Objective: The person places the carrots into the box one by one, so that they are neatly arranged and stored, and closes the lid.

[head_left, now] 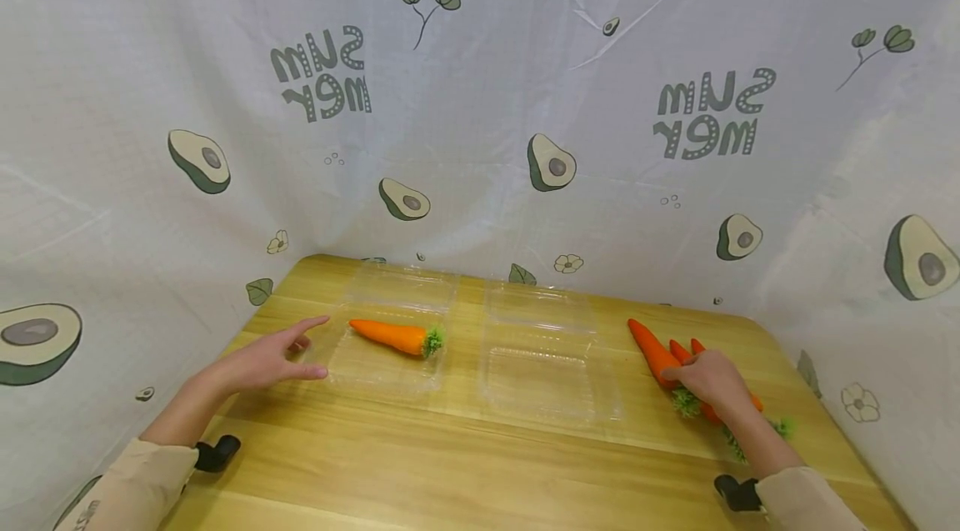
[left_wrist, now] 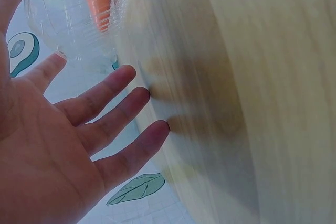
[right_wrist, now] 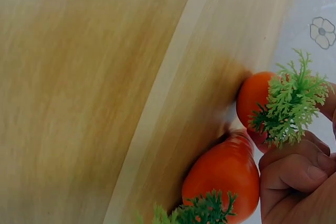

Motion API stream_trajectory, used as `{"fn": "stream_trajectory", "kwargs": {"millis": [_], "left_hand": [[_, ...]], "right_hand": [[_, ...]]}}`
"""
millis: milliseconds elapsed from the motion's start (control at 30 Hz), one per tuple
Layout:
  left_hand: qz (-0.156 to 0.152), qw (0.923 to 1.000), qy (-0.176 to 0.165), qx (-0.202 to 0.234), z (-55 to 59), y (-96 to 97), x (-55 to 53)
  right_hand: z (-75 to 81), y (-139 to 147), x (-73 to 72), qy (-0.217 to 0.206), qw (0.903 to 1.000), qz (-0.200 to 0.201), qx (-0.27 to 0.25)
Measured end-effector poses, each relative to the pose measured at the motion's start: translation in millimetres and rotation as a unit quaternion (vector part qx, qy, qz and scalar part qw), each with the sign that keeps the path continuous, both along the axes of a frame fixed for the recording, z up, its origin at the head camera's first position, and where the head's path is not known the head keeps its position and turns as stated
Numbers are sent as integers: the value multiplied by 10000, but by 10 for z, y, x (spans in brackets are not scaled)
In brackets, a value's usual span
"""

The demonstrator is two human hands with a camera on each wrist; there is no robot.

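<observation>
My left hand (head_left: 273, 358) is held with fingers and thumb spread beside a clear plastic clamshell container (head_left: 382, 378), holding nothing. Inside that container lies an orange carrot (head_left: 388, 334) with a leafy green top, its tip pointing left. At the right, my right hand (head_left: 714, 381) grips a redder carrot (head_left: 651, 352) near its leafy end, fingers curled in the right wrist view (right_wrist: 296, 174). Two more carrots lie beside it, one partly under the hand; a rounded carrot end (right_wrist: 223, 177) shows close to the fingers.
A second clear clamshell container (head_left: 536, 385), lid folded back, stands open on the wooden table (head_left: 450, 473) between the first container and the carrots. A white curtain (head_left: 480, 97) printed with avocados hangs along the back and sides.
</observation>
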State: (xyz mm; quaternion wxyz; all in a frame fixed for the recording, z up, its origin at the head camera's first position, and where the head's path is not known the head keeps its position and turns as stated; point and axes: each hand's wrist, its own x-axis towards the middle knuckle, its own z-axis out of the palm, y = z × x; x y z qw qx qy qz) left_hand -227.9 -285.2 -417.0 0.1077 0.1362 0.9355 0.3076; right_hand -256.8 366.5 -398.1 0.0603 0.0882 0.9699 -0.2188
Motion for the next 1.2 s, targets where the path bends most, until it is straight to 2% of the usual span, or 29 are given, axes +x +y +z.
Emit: {"fn": "stream_trajectory", "kwargs": {"millis": [500,833,1200], "left_hand": [[-27,10000,95,-3,-5,-10,-1],[-15,10000,18,36,-22,-8,-2],[-25,10000,46,28,-20,-9,-1]], "right_hand": [[-62,-32,-14,166,9998,72,-14],[-117,-46,-2,257,9996,66,49],[-44,-98,-39,275,9996,18,-26]]}}
